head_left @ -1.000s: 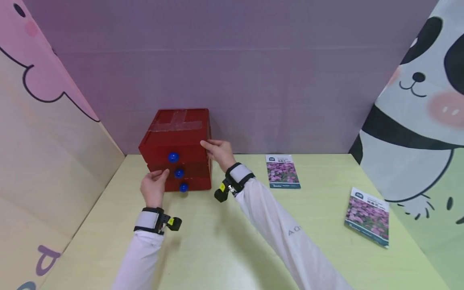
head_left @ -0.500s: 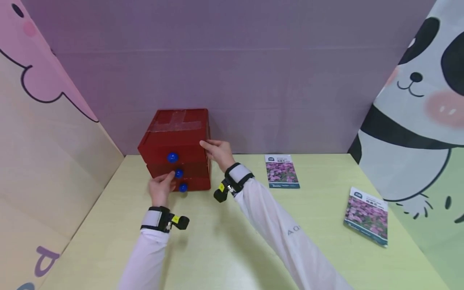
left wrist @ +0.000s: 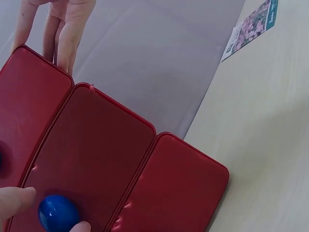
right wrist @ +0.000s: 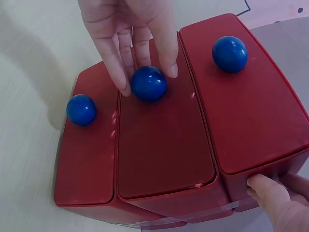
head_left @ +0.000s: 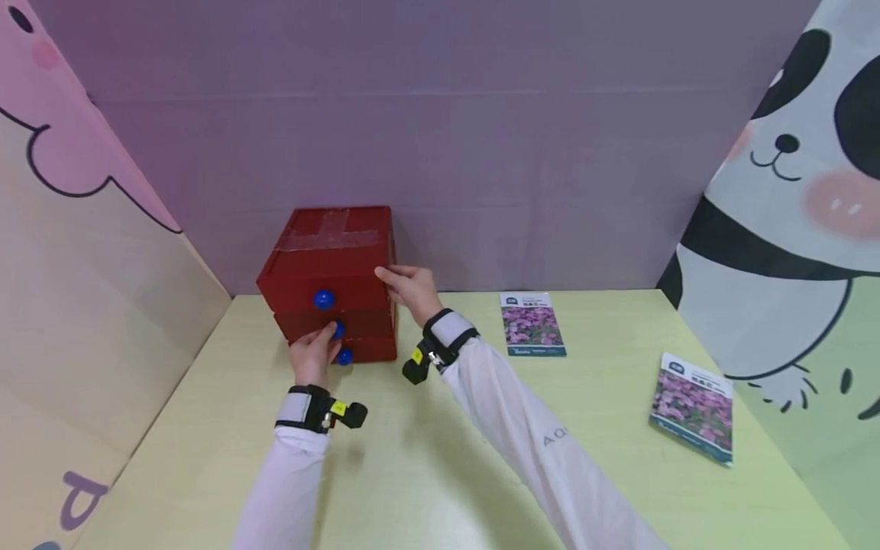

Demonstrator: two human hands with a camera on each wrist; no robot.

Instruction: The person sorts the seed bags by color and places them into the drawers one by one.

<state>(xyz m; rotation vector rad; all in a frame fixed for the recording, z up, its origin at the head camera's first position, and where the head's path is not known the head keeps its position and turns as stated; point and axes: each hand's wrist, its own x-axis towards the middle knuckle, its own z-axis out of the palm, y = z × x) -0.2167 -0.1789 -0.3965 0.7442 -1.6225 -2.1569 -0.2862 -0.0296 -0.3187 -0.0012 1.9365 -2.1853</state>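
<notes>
In the head view, a red box of three stacked drawers (head_left: 323, 271) with round blue knobs stands against the back wall. My left hand (head_left: 312, 357) is at the middle drawer's blue knob (right wrist: 148, 84). Its thumb and fingers stand on either side of that knob, with a narrow gap showing in the wrist views. My right hand (head_left: 415, 292) rests on the right side of the top drawer, fingers fairly straight, near the front corner. The top knob (head_left: 324, 299) and the bottom knob (head_left: 345, 357) are untouched.
A booklet with a pink flower cover (head_left: 532, 325) lies on the pale table (head_left: 440, 458) right of the box. A second flower-covered booklet (head_left: 692, 407) lies nearer the right edge. Printed panels rise at both sides, a purple-grey cloth wall (head_left: 454, 153) behind.
My left hand has moved right and reached around the middle knob. My right hand has stayed at the box's side. The drawers look unmoved; the head view has shifted slightly.
</notes>
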